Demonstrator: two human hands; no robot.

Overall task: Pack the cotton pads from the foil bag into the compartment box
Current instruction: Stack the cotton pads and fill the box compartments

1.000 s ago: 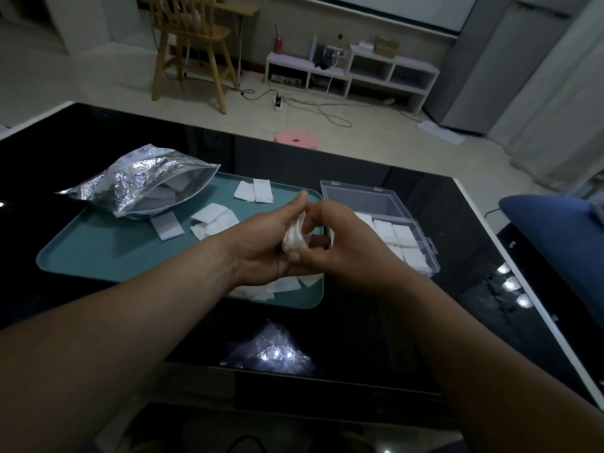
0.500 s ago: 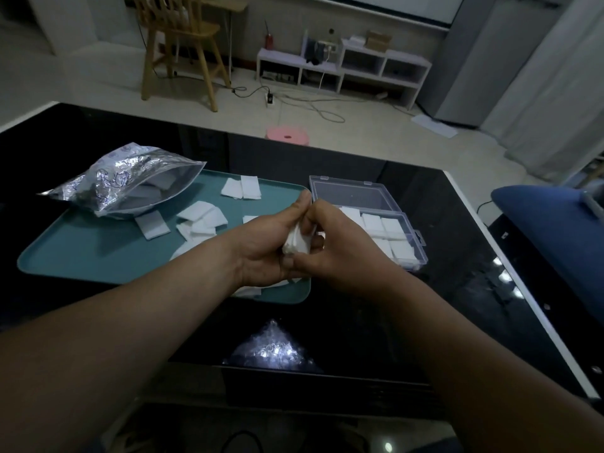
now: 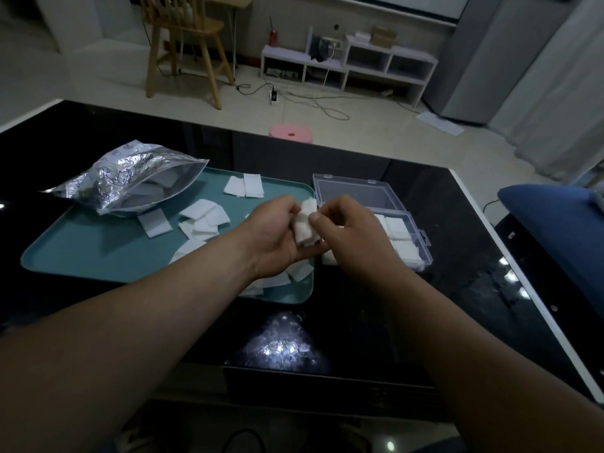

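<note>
My left hand and my right hand meet over the right end of the teal tray, both pinching a small stack of white cotton pads. The crinkled foil bag lies open on the tray's far left, with pads showing inside its mouth. Loose cotton pads are scattered over the tray, and two lie side by side at the far edge. The clear compartment box stands open just right of the tray, with white pads in its near compartments.
Everything sits on a glossy black table with a white rim at the right. A blue cushion is beyond the right edge. On the floor behind are a pink stool, a wooden chair and cables.
The hands have stayed together on the pad stack; the stack stands out more between my fingers now. The view shifted slightly.
</note>
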